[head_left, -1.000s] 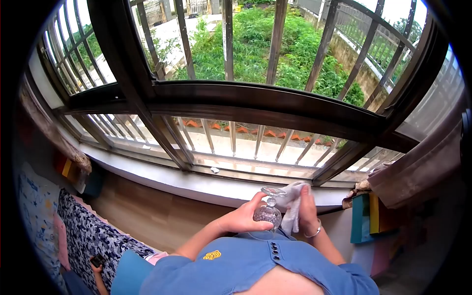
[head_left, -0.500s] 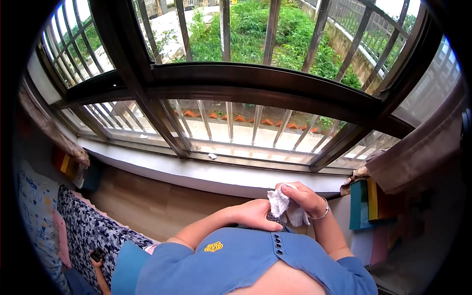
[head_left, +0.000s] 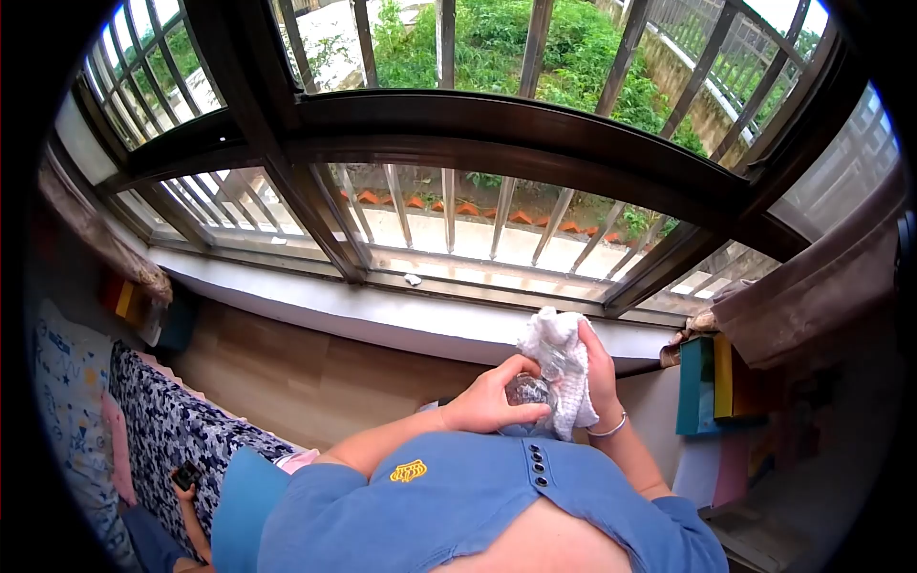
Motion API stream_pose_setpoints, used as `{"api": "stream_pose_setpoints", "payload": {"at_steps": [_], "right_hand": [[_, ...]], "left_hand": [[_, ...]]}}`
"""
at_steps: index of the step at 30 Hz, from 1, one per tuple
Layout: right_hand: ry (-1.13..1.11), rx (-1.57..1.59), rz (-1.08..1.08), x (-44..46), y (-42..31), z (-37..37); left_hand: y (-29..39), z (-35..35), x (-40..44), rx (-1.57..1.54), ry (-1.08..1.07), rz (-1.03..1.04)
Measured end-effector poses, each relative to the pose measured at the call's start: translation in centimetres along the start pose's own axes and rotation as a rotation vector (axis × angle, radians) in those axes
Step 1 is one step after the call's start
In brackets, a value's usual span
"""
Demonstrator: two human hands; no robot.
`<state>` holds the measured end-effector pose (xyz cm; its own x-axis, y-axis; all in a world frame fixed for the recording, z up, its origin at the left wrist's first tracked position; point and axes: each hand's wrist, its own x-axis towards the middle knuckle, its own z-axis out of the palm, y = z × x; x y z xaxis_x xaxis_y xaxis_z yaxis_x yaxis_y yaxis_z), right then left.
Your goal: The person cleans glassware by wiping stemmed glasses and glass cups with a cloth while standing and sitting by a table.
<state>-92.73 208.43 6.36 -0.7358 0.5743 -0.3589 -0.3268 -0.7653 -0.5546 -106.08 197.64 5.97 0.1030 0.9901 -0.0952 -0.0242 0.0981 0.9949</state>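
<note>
In front of my chest, my left hand [head_left: 487,393] curls around a clear, shiny bottle [head_left: 528,391], thumb on the near side and fingers on the far side. My right hand [head_left: 600,374] grips a white textured cloth [head_left: 571,396], which hangs down along the palm. The cloth lies against the bottle's upper right part and partly covers it, so the bottle's full shape is hidden. A bracelet [head_left: 611,427] circles my right wrist.
A dark-framed window [head_left: 516,153] with bars outside spans the view ahead. Along its white sill [head_left: 382,320] lies a small white scrap [head_left: 412,280]. Curtains hang at both sides. At lower left, another person's hand [head_left: 183,487] holds a phone [head_left: 187,475] beside a patterned bed [head_left: 153,420].
Both hands have risen slightly and the bottle has come more into view. The bunched cloth has spread out and now lies against the bottle. The view has tilted a little downward.
</note>
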Motion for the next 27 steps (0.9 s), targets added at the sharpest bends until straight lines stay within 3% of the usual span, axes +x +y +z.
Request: {"api": "stream_pose_setpoints", "payload": {"at_steps": [4, 5, 8, 9, 11, 15, 16, 19, 27], "right_hand": [[0.005, -0.234, -0.183, -1.3, 2.5, 0.4], [-0.109, -0.420, -0.185, -1.2, 2.8, -1.4], [-0.122, -0.833, -0.410, -1.9, 3.1, 0.5], [-0.166, -0.877, -0.352, -2.1, 3.5, 0.1], [-0.169, -1.311, -0.580, -2.1, 4.1, -0.1], [-0.077, -1.217, -0.604, -2.6, 4.6, 0.2], [-0.041, -1.307, -0.811, -2.4, 4.7, 0.1], [-0.060, -1.374, -0.995, -2.3, 4.7, 0.1], [-0.054, -1.112, -1.002, -2.5, 5.8, -0.6]], "left_hand": [[-0.1, 0.4, -0.3, -0.262, 0.128, -0.017], [-0.5, 0.4, -0.2, -0.266, 0.129, -0.019], [-1.2, 0.3, 0.1, -0.398, 0.299, -0.011], [-1.5, 0.0, 0.3, -0.459, 0.338, -0.056], [-1.4, -0.7, 0.3, -0.554, 0.400, -0.078], [-1.2, -0.2, 0.1, -0.606, 0.477, 0.035], [-1.4, -0.2, 0.2, -0.606, 0.482, 0.033], [-2.0, -0.7, 0.8, -0.723, 0.569, 0.083], [-2.0, -1.3, 1.2, -0.840, 0.621, 0.152]]}}
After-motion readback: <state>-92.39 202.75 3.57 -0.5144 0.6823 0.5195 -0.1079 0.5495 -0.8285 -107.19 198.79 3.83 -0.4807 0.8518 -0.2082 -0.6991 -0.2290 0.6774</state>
